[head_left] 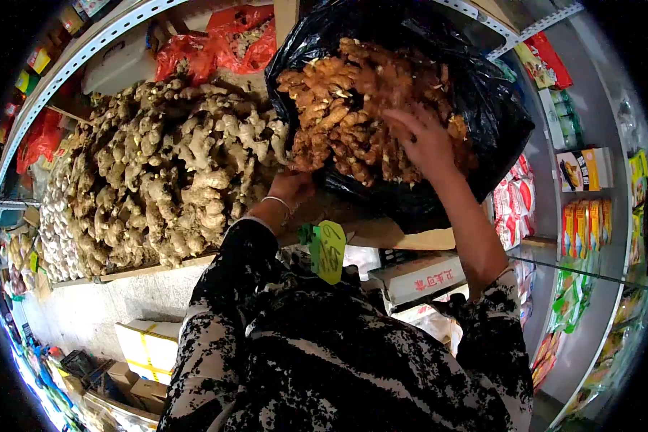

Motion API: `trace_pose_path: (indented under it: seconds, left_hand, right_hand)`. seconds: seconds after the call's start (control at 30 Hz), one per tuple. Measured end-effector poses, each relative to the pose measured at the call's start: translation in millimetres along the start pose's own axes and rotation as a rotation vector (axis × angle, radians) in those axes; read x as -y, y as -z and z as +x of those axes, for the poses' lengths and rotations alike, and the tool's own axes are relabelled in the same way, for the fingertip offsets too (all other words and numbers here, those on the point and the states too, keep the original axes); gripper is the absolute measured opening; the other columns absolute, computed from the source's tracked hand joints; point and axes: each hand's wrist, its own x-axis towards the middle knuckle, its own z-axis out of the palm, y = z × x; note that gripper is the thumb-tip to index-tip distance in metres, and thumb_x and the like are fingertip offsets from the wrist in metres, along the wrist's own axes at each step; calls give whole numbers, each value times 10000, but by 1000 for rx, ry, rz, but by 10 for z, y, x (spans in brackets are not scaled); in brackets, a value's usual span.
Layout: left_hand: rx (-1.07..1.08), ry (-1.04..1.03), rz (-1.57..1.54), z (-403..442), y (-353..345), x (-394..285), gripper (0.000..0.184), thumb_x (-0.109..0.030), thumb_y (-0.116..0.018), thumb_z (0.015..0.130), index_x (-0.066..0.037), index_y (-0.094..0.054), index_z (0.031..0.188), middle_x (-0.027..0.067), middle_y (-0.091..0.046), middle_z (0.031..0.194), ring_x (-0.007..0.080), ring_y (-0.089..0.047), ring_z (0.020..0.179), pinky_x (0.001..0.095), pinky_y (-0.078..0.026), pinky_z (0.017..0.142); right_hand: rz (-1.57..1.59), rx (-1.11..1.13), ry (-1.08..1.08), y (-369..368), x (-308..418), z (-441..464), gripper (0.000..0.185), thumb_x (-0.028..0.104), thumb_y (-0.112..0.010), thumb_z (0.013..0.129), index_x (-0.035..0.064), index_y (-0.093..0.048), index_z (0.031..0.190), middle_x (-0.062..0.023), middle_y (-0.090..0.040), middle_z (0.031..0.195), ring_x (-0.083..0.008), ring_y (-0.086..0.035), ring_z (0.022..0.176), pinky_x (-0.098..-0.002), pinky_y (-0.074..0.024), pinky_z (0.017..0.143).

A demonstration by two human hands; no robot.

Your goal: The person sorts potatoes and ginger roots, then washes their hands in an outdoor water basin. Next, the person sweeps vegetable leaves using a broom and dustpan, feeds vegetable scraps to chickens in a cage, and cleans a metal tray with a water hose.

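Reddish-brown ginger [338, 108] lies heaped in an open black plastic bag [482, 93] at the upper middle. Over the right part of this heap is my right hand [425, 140], fingers spread and partly blurred, with nothing visible in it. My left hand [293, 189] is at the lower left edge of the same heap, its fingers bent against the ginger there; whether they hold a piece is hidden. Paler, dusty ginger [187, 165] forms a large pile left of the bag. A green price tag [329, 252] stands at the front edge, below the bag.
Garlic [57, 230] lies beyond the pale ginger at the far left. Red plastic bags [219, 47] sit behind it. Shelves with packaged goods [587, 227] rise on the right. Beneath the display are a white box [421, 279] and, lower left, a yellow-taped box [147, 349].
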Motion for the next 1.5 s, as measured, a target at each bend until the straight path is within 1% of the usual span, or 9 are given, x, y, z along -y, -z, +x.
trace_pose_path:
  seconds: [0.23, 0.33, 0.4, 0.8, 0.93, 1.0, 1.2, 1.4, 1.5]
  left_hand:
    - [297, -1279, 827, 52, -39, 133, 87, -78, -568, 763, -20, -527, 815, 87, -539, 642, 170, -502, 523, 292, -397, 427]
    - [-45, 71, 300, -137, -90, -108, 37, -37, -512, 766, -31, -499, 800, 69, -490, 629, 169, -474, 518, 294, -387, 432]
    - [-90, 98, 186, -253, 174, -103, 60, -19, -509, 757, -31, -496, 814, 63, -492, 656, 173, -488, 549, 295, -408, 466]
    - [144, -56, -38, -1082, 101, -482, 452, -51, -581, 754, -41, -360, 1149, 108, -491, 1008, 271, -542, 873, 367, -489, 682]
    - [13, -310, 350, -1312, -426, -653, 774, -171, -628, 752, -76, -134, 1341, 146, -296, 1295, 321, -340, 1159, 395, -422, 826]
    - [-17, -1042, 1022, -1081, -492, -641, 700, -226, -592, 789, -76, -181, 1335, 142, -262, 1330, 331, -270, 1203, 407, -296, 938]
    - [136, -1167, 864, -669, -933, -629, 598, -268, -547, 820, -112, -258, 1320, 184, -326, 1266, 335, -311, 1162, 392, -269, 947]
    - [-184, -1317, 1082, -532, -1088, -585, 621, -295, -600, 784, -135, -300, 1303, 203, -367, 1241, 344, -370, 1113, 403, -332, 905]
    - [-133, -1257, 991, -607, -1331, -651, 587, -288, -604, 781, -134, -343, 1283, 211, -364, 1249, 352, -360, 1126, 409, -331, 907]
  right_hand:
    - [-107, -205, 571, -347, 356, -321, 389, 92, -627, 656, 279, -587, 996, -107, -553, 1042, -254, -528, 1004, -388, -386, 900]
    - [-98, -261, 624, -407, 525, -320, 309, 137, -606, 672, 284, -601, 943, -76, -565, 994, -240, -503, 1049, -441, -339, 932]
    - [-110, -267, 599, -511, 561, -366, 238, 154, -570, 709, 284, -604, 905, -72, -562, 987, -232, -470, 1093, -493, -278, 958]
    - [-146, -285, 728, -1075, 685, -570, 35, 226, -538, 730, 211, -557, 704, -76, -564, 995, -246, -440, 1117, -629, -194, 932]
    - [-147, -329, 735, -1122, 662, -574, 54, 218, -543, 713, 194, -526, 667, -51, -573, 935, -237, -450, 1105, -622, -193, 947]
    - [-184, -280, 726, -1057, 624, -558, 20, 217, -548, 709, 202, -556, 699, -43, -564, 951, -236, -436, 1117, -613, -201, 954]
    - [163, 22, 655, -464, 392, -572, 343, 2, -537, 655, 205, -583, 928, -59, -531, 1023, -261, -394, 1128, -487, -186, 1028]
    - [-351, -336, -302, -107, -237, -637, 426, 183, -631, 713, 264, -518, 1116, -74, -246, 1348, -352, -332, 1163, -504, -328, 889]
    - [-281, -246, -377, -194, -774, -567, 429, 243, -593, 763, 282, -470, 1172, -104, -176, 1364, -401, -381, 1084, -587, -328, 826]
